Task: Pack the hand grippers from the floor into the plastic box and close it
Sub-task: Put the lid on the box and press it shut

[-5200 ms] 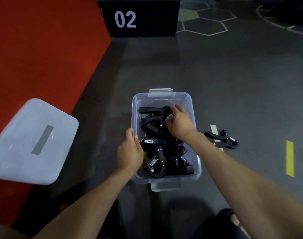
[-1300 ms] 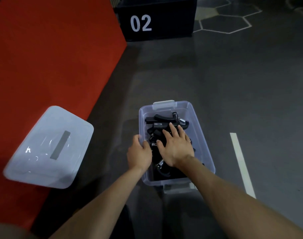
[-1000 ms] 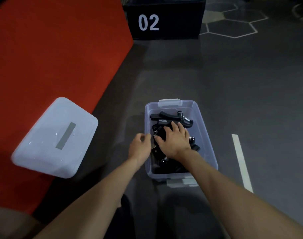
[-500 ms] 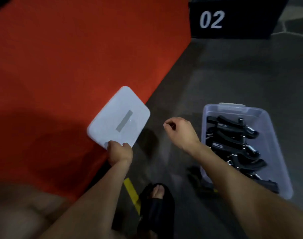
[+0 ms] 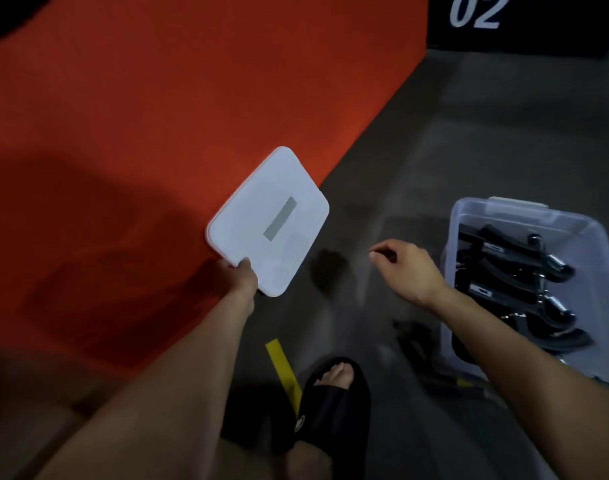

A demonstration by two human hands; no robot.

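The left hand (image 5: pixel 240 277) grips the near corner of the white lid (image 5: pixel 268 220), thumb on top, arm stretched forward along the edge of the red mat (image 5: pixel 157 98). The lid, a grey strip at its centre, lies partly over the mat's edge and partly over the grey floor (image 5: pixel 469 140); whether it rests there or is lifted cannot be told. The right hand (image 5: pixel 405 268) hangs above the floor between lid and box (image 5: pixel 469 216), fingers loosely curled and holding nothing, forearm crossing the box's near left corner. The clear plastic box stands open on the floor at right, its far latch showing, with the black grippers (image 5: pixel 517 271) heaped inside, springs and curved handles visible. A dark shape on the floor just beside the box's near left wall is too blurred to identify. A foot in a black sandal (image 5: pixel 334 400) stands at the bottom, next to a yellow tape strip (image 5: pixel 284 372). A black block (image 5: pixel 524 22) marked "02" sits at the far right corner.
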